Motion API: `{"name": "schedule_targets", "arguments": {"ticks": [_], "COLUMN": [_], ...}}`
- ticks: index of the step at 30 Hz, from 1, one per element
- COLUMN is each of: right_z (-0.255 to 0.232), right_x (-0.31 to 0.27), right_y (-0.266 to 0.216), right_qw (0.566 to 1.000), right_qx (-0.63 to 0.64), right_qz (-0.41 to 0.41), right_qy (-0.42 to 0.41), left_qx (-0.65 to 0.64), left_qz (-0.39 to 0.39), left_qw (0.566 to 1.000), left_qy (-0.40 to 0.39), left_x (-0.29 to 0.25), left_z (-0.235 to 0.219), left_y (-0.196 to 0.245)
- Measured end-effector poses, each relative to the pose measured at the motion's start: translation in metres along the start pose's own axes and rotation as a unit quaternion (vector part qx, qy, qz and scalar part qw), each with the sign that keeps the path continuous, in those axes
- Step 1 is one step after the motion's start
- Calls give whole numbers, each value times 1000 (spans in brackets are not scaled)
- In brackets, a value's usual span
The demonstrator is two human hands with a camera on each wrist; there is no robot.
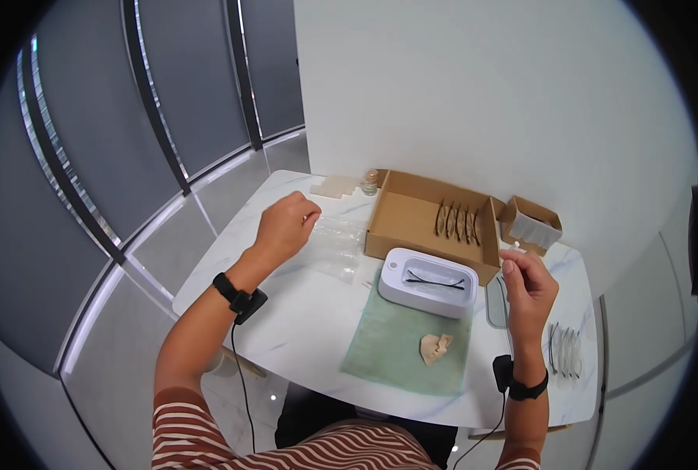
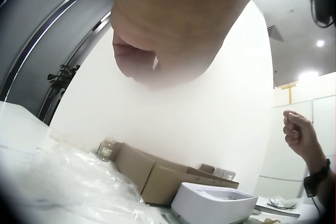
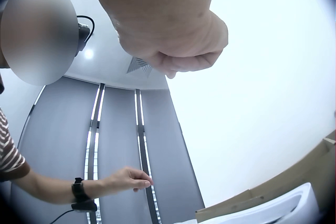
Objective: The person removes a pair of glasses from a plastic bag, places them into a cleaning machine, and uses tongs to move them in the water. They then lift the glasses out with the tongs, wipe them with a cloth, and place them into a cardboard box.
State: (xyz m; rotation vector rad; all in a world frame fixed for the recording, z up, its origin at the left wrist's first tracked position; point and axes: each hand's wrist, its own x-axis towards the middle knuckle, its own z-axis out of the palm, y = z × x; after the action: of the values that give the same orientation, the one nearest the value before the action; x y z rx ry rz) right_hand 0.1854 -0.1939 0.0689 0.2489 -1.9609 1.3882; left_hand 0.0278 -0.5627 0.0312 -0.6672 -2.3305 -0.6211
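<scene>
Biggest by far was the table (image 1: 294, 337), white with grey veins, stretching right across the head view. Set the clock on the white machine, twelve at the top of that view, and next in size came the open cardboard box (image 1: 408, 207) at twelve, a row of slim brown pieces (image 1: 458, 223) standing in its one o'clock part. Down at six lay the green cloth (image 1: 396, 368), its upper end right by the machine. Over at ten, crinkled and flat on the table, was the clear plastic (image 1: 333, 262). Then the white machine (image 1: 412, 300) itself, a slim dark frame (image 1: 447, 284) lying in its basin! The small carton (image 1: 534, 208) stood at two, just beside the big box, pale wrapping inside it.

And the hands, both up in the air! The left hand (image 1: 286, 225) hung at ten, above the table near the plastic, fingers curled in, thumb against them. The right hand (image 1: 531, 290) was up at three, near the carton in the head view, fingers clenched too. At four sat a cluster of thin, clear curved pieces (image 1: 566, 351). Smallest of all: a crumpled beige cloth (image 1: 433, 349) at six, on the green, and a little glass jar (image 1: 370, 183) at eleven.
</scene>
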Motion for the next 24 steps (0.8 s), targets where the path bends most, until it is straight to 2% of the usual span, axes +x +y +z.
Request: {"name": "schedule_targets", "arguments": {"ticks": [1, 2, 4, 5, 10, 14, 21, 24], "right_z": [1, 3, 6, 8, 18, 21, 21, 19], "right_x": [-3, -5, -7, -9, -15, -19, -24, -25], "right_y": [2, 4, 4, 5, 10, 15, 18, 17], "right_qw": [1000, 1000, 999, 999, 997, 996, 995, 995], "right_qx": [1, 0, -12, -8, -3, -17, -18, -11], "right_qz": [10, 20, 17, 25, 45, 45, 55, 62], "right_qy": [-12, -24, -36, -42, -61, -76, -81, -82], "left_qx": [13, 13, 68, 71, 63, 83, 113, 88], "left_qz": [-29, -34, -32, -57, -49, 7, 62, 53], "left_qw": [998, 998, 985, 969, 968, 979, 979, 985], "left_qy": [-60, -55, -157, -230, -239, -188, -157, -138], "left_x": [-8, -18, -35, -40, -59, -63, -57, -58], "left_z": [5, 11, 20, 25, 51, 72, 82, 84], "left_y": [-11, -17, -24, -26, -34, -48, -50, -46]}}
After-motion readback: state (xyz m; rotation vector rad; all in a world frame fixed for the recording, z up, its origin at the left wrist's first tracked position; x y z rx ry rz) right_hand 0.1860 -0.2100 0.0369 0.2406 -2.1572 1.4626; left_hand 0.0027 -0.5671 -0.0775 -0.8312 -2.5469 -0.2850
